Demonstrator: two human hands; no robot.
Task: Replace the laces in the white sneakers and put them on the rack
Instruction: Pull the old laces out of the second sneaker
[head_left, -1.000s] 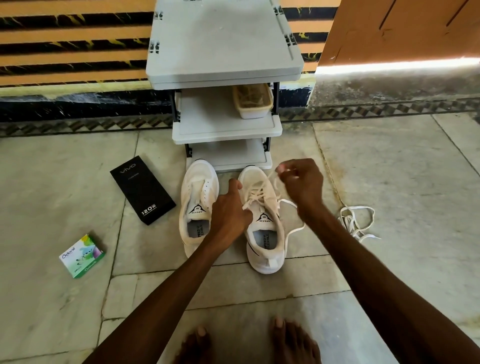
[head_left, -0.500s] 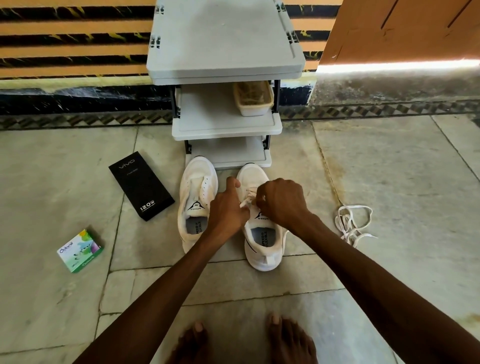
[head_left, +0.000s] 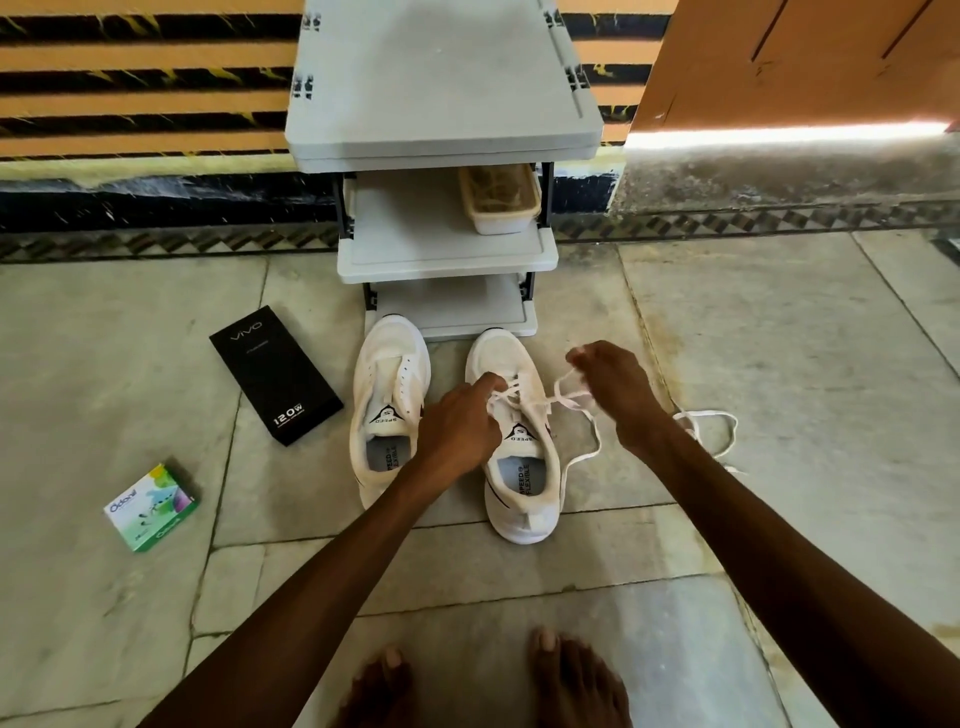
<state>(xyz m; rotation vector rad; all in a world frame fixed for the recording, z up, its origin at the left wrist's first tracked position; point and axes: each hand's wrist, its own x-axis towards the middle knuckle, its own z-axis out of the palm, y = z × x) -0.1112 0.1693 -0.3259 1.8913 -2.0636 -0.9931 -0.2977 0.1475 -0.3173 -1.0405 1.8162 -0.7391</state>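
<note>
Near a grey rack (head_left: 447, 260), fingers (head_left: 488, 385) of the left hand (head_left: 457, 426) pinch the lace (head_left: 569, 401) of the right sneaker (head_left: 524, 483) while the right hand (head_left: 618, 384) clamps its loose end.

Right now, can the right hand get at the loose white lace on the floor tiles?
Probably yes: the loose white lace lies on the tiles beside the right hand, nothing between. But its fingers pinch the threaded lace of the white sneaker, so it would have to let go first.
</note>
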